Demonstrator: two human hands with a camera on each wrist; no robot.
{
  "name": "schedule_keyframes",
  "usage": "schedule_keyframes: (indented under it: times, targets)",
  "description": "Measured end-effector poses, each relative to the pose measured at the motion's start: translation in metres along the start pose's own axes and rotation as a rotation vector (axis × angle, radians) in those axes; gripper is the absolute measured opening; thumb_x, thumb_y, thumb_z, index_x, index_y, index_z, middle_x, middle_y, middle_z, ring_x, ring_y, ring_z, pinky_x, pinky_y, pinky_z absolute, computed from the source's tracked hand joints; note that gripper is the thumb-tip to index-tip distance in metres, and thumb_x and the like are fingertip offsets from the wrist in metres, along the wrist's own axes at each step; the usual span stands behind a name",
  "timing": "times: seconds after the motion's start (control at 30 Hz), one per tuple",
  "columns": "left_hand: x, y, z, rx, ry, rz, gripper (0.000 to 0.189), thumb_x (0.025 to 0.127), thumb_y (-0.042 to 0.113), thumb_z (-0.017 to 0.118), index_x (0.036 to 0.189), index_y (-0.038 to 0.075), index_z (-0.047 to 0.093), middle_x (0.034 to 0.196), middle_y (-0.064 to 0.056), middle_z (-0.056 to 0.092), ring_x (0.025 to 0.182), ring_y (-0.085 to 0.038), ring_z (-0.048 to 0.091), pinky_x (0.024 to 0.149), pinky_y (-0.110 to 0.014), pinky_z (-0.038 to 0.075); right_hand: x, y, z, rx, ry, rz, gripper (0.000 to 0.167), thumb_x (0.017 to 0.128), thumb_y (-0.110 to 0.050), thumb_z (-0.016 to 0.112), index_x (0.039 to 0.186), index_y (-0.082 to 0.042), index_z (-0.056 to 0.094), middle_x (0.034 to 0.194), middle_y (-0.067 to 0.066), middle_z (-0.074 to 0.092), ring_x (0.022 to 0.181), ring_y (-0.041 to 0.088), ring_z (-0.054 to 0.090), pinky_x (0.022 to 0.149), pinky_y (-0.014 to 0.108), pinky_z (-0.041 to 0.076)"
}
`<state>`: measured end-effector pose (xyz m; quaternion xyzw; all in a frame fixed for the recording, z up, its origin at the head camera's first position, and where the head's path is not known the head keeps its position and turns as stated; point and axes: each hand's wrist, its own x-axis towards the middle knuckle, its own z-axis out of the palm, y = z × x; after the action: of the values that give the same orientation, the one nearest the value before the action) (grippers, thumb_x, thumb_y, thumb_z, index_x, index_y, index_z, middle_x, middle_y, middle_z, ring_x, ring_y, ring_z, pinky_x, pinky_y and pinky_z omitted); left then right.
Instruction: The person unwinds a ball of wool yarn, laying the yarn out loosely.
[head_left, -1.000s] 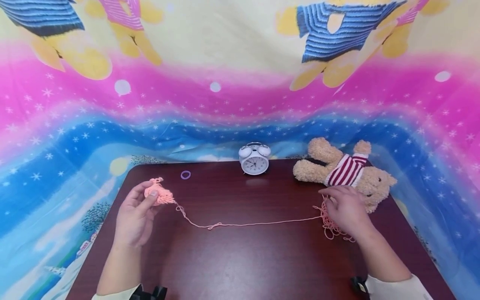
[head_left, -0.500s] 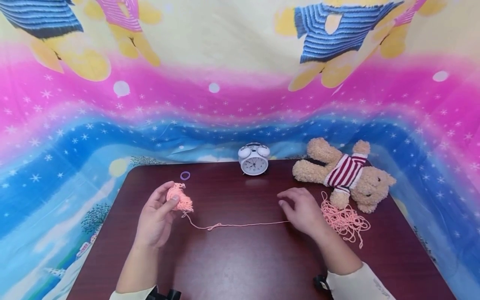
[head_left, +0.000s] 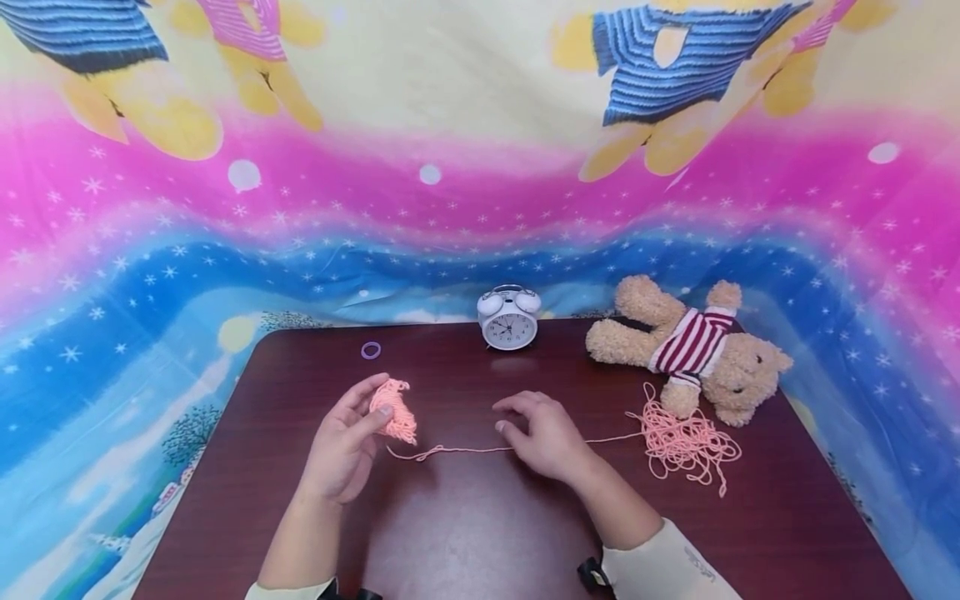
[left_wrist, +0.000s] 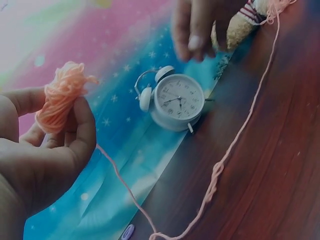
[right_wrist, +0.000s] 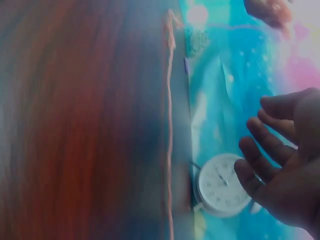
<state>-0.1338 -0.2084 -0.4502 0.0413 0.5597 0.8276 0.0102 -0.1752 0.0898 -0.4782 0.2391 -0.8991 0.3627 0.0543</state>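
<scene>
My left hand (head_left: 347, 446) pinches a small wound bundle of peach yarn (head_left: 393, 412) between thumb and fingers, raised over the table's left half. In the left wrist view the bundle (left_wrist: 62, 100) shows its looped strands. One strand of yarn (head_left: 468, 450) trails from it along the table to a loose tangled heap of the same yarn (head_left: 693, 442) at the right. Over that strand hovers my right hand (head_left: 547, 437), fingers loosely bent and nothing held. The right wrist view shows this hand (right_wrist: 280, 160) with its fingers apart and the strand (right_wrist: 170, 115) away from them.
A white twin-bell alarm clock (head_left: 509, 319) stands at the table's back edge. The teddy bear (head_left: 690, 346) in a striped shirt lies at back right, one paw on the yarn heap. A purple hair tie (head_left: 371, 350) lies at back left. A printed cloth (head_left: 420, 200) hangs behind the table.
My right hand has left the yarn heap and moved left to mid-table. The left hand has carried the yarn bundle rightward and slightly nearer, bringing both hands closer together.
</scene>
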Motion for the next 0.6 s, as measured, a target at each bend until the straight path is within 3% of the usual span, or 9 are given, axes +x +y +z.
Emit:
schedule_keyframes:
  times: [0.27, 0.47, 0.6]
  targets:
    - [-0.001, -0.011, 0.018, 0.047, -0.149, -0.037, 0.046, 0.099, -0.004, 0.061, 0.144, -0.003, 0.047, 0.124, -0.011, 0.065, 0.095, -0.013, 0.068, 0.077, -0.026, 0.06, 0.009, -0.024, 0.031, 0.113, -0.06, -0.096, 0.034, 0.094, -0.022, 0.077, 0.125, -0.012, 0.071, 0.115, 0.001, 0.072, 0.099, 0.014, 0.066, 0.086, 0.034, 0.056]
    - [-0.003, -0.009, 0.028, 0.063, -0.181, -0.104, 0.044, 0.1, 0.002, 0.063, 0.142, 0.002, 0.05, 0.128, -0.011, 0.066, 0.087, -0.013, 0.07, 0.064, -0.026, 0.058, 0.014, -0.035, 0.044, 0.182, -0.05, -0.141, 0.036, 0.091, -0.015, 0.076, 0.125, -0.009, 0.07, 0.118, 0.002, 0.07, 0.099, 0.017, 0.067, 0.086, 0.033, 0.058]
    - [-0.003, -0.008, 0.03, 0.065, -0.186, -0.111, 0.047, 0.1, 0.002, 0.064, 0.143, -0.003, 0.046, 0.128, -0.01, 0.066, 0.086, -0.012, 0.069, 0.063, -0.025, 0.056, 0.018, -0.04, 0.046, 0.219, -0.024, -0.161, 0.028, 0.09, -0.01, 0.074, 0.117, -0.006, 0.072, 0.115, 0.003, 0.07, 0.096, 0.021, 0.069, 0.085, 0.037, 0.06]
